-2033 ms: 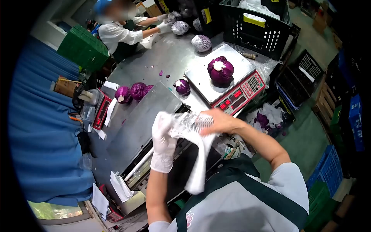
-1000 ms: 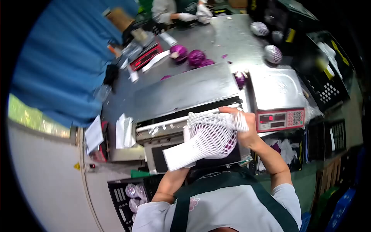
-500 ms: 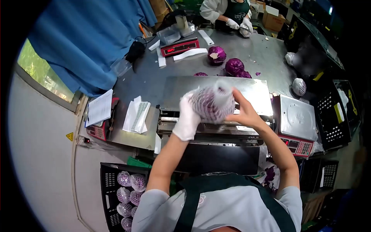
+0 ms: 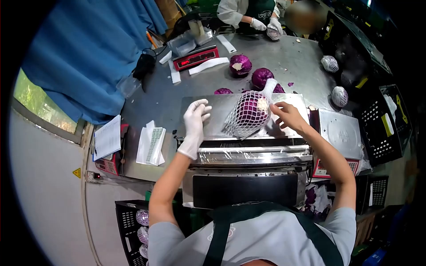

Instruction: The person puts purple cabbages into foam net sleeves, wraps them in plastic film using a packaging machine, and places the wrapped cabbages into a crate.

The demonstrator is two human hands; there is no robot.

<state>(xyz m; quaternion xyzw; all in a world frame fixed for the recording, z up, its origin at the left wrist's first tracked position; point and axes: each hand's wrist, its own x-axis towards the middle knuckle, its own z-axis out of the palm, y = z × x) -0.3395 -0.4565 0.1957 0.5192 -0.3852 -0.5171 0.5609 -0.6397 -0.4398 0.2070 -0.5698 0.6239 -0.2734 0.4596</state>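
A red cabbage (image 4: 249,116) in a white foam net rests on the steel top of a wrapping machine (image 4: 213,113). Its pale cut stem end faces right, and the net's bunched end sticks up at the back. To its left, my left hand (image 4: 195,124), in a white glove, is open with fingers slightly curled and holds nothing. My right hand (image 4: 289,118), bare, is open just right of the cabbage, fingertips close to the net; whether they touch it I cannot tell. Clear film (image 4: 253,156) lies over the rollers in front.
Unwrapped red cabbages (image 4: 240,65) sit behind the machine. Scales stand left (image 4: 106,166), right (image 4: 339,133) and at the back (image 4: 196,58). Netted cabbages (image 4: 340,96) lie at right, near black crates (image 4: 377,126). A co-worker's gloved hands (image 4: 266,25) hold a netted one. Another crate (image 4: 128,230) is lower left.
The netted cabbage, held up between both hands before, now lies on the machine top. Both hands have let go and moved apart. The view has shifted somewhat.
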